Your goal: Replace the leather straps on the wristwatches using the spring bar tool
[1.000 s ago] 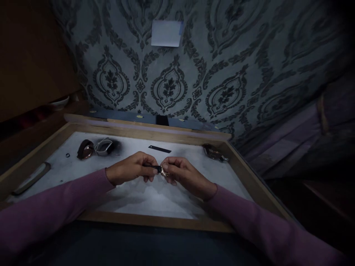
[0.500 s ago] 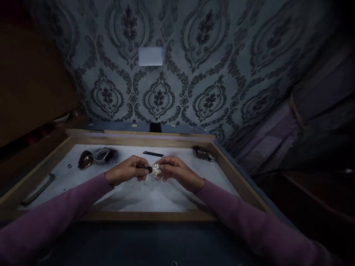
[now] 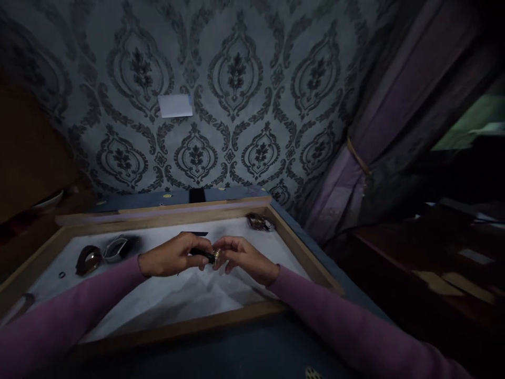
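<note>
Left hand (image 3: 173,257) pinches the black strap (image 3: 202,254) of a gold wristwatch (image 3: 217,255); right hand (image 3: 244,259) holds its case by the fingertips. Watch is above the wooden-rimmed tray (image 3: 205,322). Two-ended grip presumably steadies it; raised rim likely keeps small pieces from rolling off.

Two hands (image 3: 169,258) (image 3: 250,261) and at least four watches (image 3: 216,255) (image 3: 89,260) (image 3: 114,249) (image 3: 260,222) show.

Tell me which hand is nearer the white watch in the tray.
Left. The left hand is to the right of the white watch, apart from it; the right hand is farther right, beyond the left one.
</note>
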`<state>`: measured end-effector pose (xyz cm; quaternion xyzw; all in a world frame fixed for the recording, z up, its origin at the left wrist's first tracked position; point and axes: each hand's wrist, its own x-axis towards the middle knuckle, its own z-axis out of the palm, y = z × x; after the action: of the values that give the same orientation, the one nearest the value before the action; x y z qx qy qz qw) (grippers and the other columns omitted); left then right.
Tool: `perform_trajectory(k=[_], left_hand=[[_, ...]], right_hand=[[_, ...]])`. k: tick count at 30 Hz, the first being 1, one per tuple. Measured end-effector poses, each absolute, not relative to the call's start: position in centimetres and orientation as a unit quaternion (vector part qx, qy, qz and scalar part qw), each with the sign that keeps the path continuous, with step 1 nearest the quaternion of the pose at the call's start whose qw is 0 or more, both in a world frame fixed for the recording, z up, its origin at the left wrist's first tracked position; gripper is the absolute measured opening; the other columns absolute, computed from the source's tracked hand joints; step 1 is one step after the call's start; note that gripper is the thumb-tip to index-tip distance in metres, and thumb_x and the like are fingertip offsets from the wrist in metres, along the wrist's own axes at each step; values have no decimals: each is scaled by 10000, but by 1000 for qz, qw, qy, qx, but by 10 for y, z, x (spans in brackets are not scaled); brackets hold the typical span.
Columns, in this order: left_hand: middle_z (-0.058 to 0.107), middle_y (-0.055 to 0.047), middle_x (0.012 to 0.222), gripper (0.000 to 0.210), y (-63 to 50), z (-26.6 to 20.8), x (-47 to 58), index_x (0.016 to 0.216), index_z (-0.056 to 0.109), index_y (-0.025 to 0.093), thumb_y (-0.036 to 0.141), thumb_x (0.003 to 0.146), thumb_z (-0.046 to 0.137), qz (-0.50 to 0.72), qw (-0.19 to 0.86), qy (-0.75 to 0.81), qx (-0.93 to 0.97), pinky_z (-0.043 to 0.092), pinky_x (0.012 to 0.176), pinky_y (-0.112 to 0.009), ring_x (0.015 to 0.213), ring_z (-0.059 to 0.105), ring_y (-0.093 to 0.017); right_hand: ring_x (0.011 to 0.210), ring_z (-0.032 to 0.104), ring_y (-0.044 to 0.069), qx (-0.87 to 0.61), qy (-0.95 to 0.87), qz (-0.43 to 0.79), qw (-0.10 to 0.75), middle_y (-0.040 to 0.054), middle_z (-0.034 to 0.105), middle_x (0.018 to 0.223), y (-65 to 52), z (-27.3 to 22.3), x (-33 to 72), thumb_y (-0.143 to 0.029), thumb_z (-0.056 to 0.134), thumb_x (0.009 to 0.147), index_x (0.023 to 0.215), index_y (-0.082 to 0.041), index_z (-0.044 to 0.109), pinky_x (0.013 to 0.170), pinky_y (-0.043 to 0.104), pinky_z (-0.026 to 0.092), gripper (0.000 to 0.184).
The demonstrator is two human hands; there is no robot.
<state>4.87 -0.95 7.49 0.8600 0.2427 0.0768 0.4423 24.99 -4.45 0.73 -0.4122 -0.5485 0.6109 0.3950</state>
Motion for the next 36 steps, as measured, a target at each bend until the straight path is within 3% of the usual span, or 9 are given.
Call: perform_trajectory(k=[4,8,10,12,14,16,24,31,36], left_hand=[[657,-44,868,166,-17,87,59,936,658,157,269,896,543,75,372,206,902,413,765,-245,823,577,-161],[655,-49,886,165,-23,97,66,920,660,160,275,915,542,66,357,174,916,406,786,-241,842,578,-160],[655,-50,908,152,-25,101,68,913,656,158,271,908,554,67,371,172,910,410,799,-239,856,580,-159],[656,-50,920,146,-23,103,70,919,653,153,269,897,567,75,395,183,897,418,800,-240,858,579,-156],[651,-40,878,155,-18,102,71,922,651,145,277,886,578,80,425,198,880,424,776,-239,824,572,-150],[636,-27,812,166,-10,99,72,895,652,138,291,871,593,77,459,207,860,424,760,-243,794,560,-148],[633,-43,926,169,6,69,79,814,685,142,285,729,717,149,540,302,771,392,877,-296,929,542,-190],[620,-22,789,254,3,50,89,766,696,144,314,617,812,193,665,351,631,420,778,-279,774,527,-146],[605,-13,753,254,3,49,97,709,678,134,265,569,844,213,698,364,579,434,749,-265,735,531,-129]], right_hand=[[894,625,172,-445,-576,526,440,73,636,1044,-39,3,262,-195,631,710,985,-170,592,689,271,496,279],[1035,566,188,-411,-588,539,441,67,586,1210,-32,2,263,-96,748,568,1091,-198,588,784,280,483,556],[970,584,171,-389,-589,564,428,43,626,1126,-30,2,261,-80,761,545,1057,-191,602,724,248,476,547],[849,606,147,-374,-582,591,414,6,660,929,-29,1,260,-103,759,566,935,-165,622,657,218,460,398],[720,623,137,-368,-571,617,398,-17,640,741,-28,-1,261,-173,768,596,791,-145,614,585,207,449,250],[646,645,145,-364,-558,640,383,-9,636,680,-29,-2,265,-259,777,622,731,-136,600,529,207,449,242],[713,708,153,-360,-481,663,446,27,700,765,-44,7,278,-363,787,667,866,-153,586,604,218,506,352],[735,698,153,-372,-443,653,489,47,705,835,-54,9,284,-316,740,716,925,-157,601,647,244,503,297],[790,669,181,-437,-529,532,495,67,684,927,-58,6,282,-202,670,731,1076,-157,578,597,251,490,361]])
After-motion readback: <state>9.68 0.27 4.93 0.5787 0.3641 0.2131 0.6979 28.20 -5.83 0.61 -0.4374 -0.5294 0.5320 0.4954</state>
